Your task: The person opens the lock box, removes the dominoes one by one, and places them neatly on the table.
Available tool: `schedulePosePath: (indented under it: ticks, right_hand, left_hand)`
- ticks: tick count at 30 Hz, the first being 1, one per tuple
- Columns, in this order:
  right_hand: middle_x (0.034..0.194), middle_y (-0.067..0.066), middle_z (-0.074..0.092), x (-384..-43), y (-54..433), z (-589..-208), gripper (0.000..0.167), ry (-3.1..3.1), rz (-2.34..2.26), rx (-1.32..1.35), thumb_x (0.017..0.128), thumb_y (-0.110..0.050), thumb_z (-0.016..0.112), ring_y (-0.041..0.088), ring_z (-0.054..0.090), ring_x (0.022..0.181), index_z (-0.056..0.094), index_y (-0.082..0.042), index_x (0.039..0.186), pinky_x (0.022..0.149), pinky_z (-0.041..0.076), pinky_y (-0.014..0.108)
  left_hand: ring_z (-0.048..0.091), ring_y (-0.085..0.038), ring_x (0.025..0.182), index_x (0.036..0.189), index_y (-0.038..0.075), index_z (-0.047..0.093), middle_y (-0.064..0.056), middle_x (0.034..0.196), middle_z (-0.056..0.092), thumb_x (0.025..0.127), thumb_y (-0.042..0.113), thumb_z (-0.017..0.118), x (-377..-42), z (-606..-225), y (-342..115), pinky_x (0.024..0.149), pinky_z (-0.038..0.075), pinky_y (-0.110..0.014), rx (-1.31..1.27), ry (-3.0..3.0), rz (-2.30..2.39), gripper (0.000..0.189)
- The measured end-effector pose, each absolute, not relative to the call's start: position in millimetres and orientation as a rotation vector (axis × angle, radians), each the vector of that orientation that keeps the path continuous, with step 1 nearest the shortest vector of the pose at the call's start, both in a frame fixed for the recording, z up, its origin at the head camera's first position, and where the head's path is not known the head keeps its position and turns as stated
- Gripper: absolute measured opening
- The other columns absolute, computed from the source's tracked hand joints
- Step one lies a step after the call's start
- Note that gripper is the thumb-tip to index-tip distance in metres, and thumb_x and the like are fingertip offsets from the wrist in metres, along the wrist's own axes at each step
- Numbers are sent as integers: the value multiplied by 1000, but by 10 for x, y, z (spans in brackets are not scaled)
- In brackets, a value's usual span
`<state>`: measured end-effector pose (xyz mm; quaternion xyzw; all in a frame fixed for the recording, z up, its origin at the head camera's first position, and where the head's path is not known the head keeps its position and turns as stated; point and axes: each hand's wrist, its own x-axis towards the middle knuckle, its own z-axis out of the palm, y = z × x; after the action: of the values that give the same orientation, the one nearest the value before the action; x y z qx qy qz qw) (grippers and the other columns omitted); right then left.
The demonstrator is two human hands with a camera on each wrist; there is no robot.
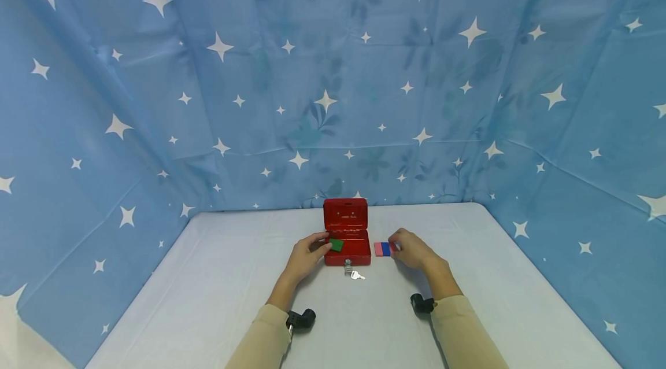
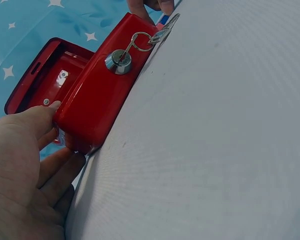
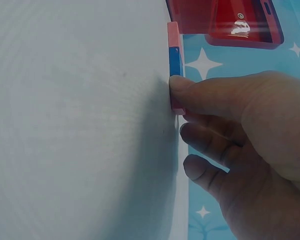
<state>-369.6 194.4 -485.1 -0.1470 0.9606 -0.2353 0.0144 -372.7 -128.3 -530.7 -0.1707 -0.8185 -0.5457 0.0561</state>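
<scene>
Nearest to us were our two beige sleeves (image 1: 262, 337), each with a small black wrist camera (image 1: 302, 319) beside it, stretched out over the pale grey table (image 1: 208, 299). Our left hand (image 1: 307, 254) reached to the small red metal cash box (image 1: 347, 233), which stood open at the middle of the table with its lid upright toward the blue star-printed cloth backdrop (image 1: 333, 68). That hand pinched a small green square piece (image 1: 336, 245) between thumb and fingers, just over the box's left front corner; the left wrist view showed the thumb lying against the box's red wall while the other fingers curled beneath — the green piece itself was hidden there. A silver key (image 2: 121, 57) sat in the round lock on the box's front, and a second key on its ring (image 1: 357, 276) lay on the table just before the box. Our right hand (image 1: 411, 248) rested just right of the box, its curled fingertips gripping a flat bar banded pink, blue and pink (image 1: 382, 249) — in the right wrist view the thumb pressed on the bar's near end, and the bar lay on the table close beside the box without touching it.
</scene>
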Motion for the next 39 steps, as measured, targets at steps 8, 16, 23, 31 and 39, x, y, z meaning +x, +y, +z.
schedulePosePath:
  ticks: [8,16,23,31,39]
  right_hand:
    - [125,15,67,-3683,1948,-4851,34,2981,-758,-413,91,-6,78,34,63,121,72,-1,125,108,52,54]
    - [123,15,67,-3708,1951,-4878,32,2992,-757,-450,91,-4,77,35,63,120,73,-1,123,109,52,55]
    - [123,14,68,-3715,1947,-4886,33,2987,-776,-451,91,-4,77,34,64,119,73,-1,124,107,53,54]
    - [124,14,67,-3713,1950,-4892,34,2985,-775,-435,91,-5,78,34,63,120,73,-2,124,107,53,55]
    - [124,13,67,-3696,1954,-4885,33,2976,-777,-428,91,-5,77,34,63,121,72,-3,124,107,53,56]
  left_hand:
    - [63,-35,132,141,9,64,-13,147,62,101,28,69,-3694,-5284,-1280,112,50,-52,-521,-2488,-1645,44]
    - [63,-35,131,142,8,63,-14,147,62,102,29,68,-3689,-5271,-1276,111,51,-51,-521,-2498,-1636,45]
    - [63,-33,132,143,10,63,-12,148,62,102,29,68,-3694,-5279,-1284,110,52,-48,-509,-2518,-1637,45]
    - [63,-33,132,142,10,63,-12,147,62,102,31,68,-3699,-5287,-1283,110,52,-48,-520,-2510,-1634,46]
    - [63,-36,131,141,9,64,-15,146,62,102,30,69,-3698,-5283,-1280,110,51,-52,-525,-2491,-1644,45]
